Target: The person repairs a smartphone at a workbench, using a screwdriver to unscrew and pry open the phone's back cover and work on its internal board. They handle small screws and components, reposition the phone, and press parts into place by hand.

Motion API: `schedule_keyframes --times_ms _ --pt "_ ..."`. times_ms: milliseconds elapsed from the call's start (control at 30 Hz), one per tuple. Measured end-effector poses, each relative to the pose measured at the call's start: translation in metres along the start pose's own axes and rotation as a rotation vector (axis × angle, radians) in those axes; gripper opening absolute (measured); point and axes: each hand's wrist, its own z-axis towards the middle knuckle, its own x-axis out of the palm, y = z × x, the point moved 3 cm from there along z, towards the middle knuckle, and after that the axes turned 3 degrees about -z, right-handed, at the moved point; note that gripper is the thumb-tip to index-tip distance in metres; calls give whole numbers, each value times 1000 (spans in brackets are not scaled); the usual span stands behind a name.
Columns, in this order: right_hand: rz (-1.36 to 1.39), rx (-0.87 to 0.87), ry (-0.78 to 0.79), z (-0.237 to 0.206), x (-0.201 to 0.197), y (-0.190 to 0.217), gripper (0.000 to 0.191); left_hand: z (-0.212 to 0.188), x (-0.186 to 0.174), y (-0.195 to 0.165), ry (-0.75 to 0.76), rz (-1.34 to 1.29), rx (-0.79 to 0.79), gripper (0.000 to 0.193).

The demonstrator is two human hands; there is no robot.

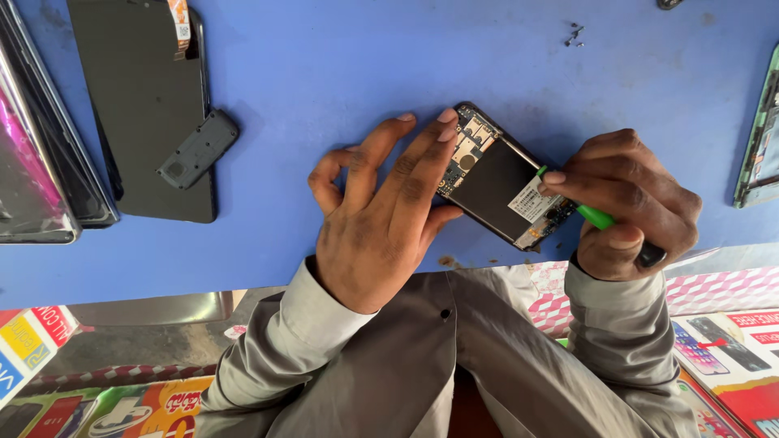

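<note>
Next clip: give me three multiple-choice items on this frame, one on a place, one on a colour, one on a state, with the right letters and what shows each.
1. Where do the small loose screws lie?
A. on the blue table beyond the opened phone
B. inside the phone
C. on the grey sleeve

2. What colour is the tool in the right hand?
A. red
B. green
C. white

3. In what state is the phone under the left hand?
A. sealed, screen up
B. back cover off, circuit boards bare
C. snapped in two

Answers:
1 A, the screws sit on bare blue surface near the far edge.
2 B, a bright green shaft runs from the fingers to the phone's lower end.
3 B, boards show at both ends around a dark battery, with the left fingertips pressing on the upper end.
</note>
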Motion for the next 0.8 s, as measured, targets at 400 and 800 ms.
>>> schedule_keyframes --times_ms 400,800 --pt "10 53 -14 -6 -3 -6 68 -3 5 0 -41 -14 -21 72" --pt "54 109 28 -9 -6 -3 64 -8 6 -2 -49 -7 -21 73"
